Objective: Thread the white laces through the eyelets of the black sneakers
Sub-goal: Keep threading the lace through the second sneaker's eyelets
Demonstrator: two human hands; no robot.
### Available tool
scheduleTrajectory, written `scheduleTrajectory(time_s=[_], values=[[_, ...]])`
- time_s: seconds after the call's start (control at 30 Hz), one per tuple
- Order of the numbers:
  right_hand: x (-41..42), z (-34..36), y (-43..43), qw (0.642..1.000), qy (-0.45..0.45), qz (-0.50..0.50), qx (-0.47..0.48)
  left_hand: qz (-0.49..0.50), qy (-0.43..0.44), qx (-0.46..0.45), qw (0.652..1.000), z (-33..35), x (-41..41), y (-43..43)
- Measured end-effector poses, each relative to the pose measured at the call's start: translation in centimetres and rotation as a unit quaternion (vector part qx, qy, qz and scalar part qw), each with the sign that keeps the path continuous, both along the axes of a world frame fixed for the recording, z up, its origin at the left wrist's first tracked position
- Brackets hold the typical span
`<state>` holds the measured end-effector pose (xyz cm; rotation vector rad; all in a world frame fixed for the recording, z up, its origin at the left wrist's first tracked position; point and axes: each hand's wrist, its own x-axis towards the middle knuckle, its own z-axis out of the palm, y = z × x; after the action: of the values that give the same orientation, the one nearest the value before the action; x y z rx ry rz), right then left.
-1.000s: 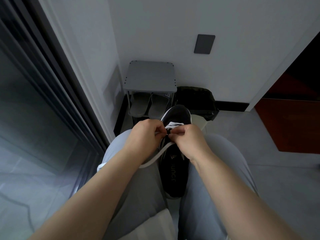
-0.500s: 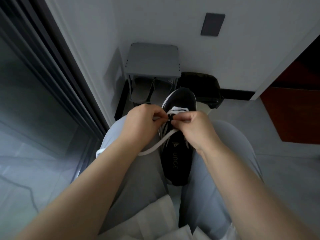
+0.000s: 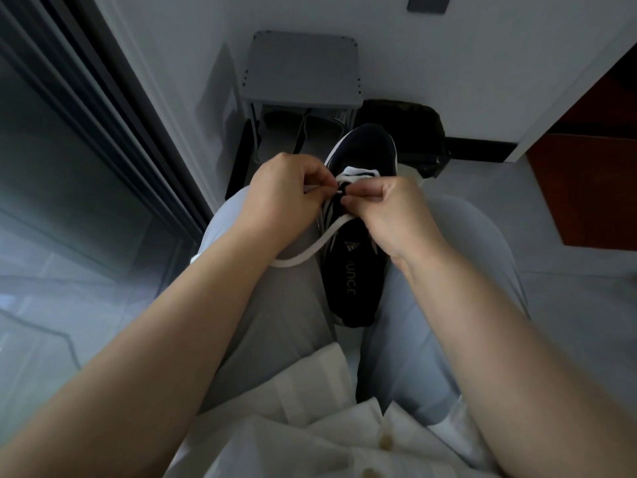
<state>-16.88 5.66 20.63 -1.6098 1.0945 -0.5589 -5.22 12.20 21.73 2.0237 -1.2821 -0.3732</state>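
The left hand (image 3: 286,198) is curled tight, its fingertips pinching the end of the white lace (image 3: 310,251) and aiming the tip at the eyelet row. The right hand (image 3: 393,215) meets it there, with thumb and forefinger pinched together at the edge of the black sneaker (image 3: 348,288). Whether those fingers hold only the eyelet flap or also catch the lace tip is too small to tell. The sneaker lies lengthwise between the person's thighs (image 3: 286,312), toe pointing away and heel opening toward the body. One flat white bar of lace already crosses the front, just behind the toe, so the lowest pair of eyelets looks done. A long slack run of lace sweeps from under the right hand across the shoe and down under the left wrist. By my reading this is an early crossing. Most of the eyelets toward the tongue look bare, though the hands hide several of them. No second sneaker is in view, so that one is presumably yet to be laced. Beyond the shoe stand a grey rack (image 3: 303,67) holding slippers (image 3: 293,129) and a dark bag (image 3: 406,125) against the wall.
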Motion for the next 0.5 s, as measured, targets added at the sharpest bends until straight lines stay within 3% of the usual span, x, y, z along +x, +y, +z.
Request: scheduleTrajectory(time_s=[0.5], values=[[-0.28, -0.41, -0.15, 0.999, -0.002, 0.012, -0.045, -0.019, -0.019, 0.018, 0.999, 0.01, -0.15, 0.20]])
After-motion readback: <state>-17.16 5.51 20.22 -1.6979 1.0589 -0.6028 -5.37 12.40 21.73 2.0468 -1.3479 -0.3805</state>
